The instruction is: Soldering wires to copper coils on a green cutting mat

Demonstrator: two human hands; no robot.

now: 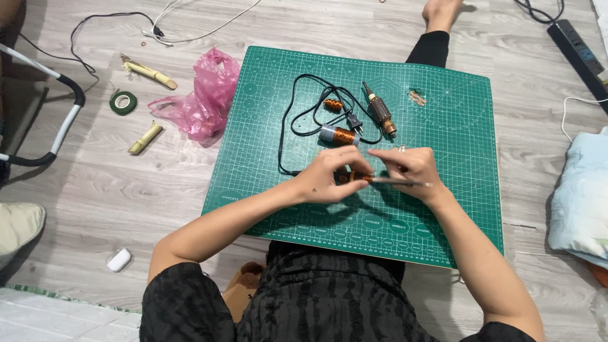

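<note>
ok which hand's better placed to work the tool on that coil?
Probably the right hand: it already pinches the thin tool, tip at the copper coil. The left hand is wrapped around that coil, steadying it.

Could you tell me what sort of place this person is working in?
Probably a home floor used as a hobby workspace: a green cutting mat lies on grey wood-look flooring, with a power strip and copper-wound coils near the hands.

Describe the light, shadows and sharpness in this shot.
Head view: soft, even indoor light; faint shadows under the left hand and right hand on the green mat; mild sheen on the floor; coils sharp, no motion blur; slight wide-angle bend at edges.
</note>
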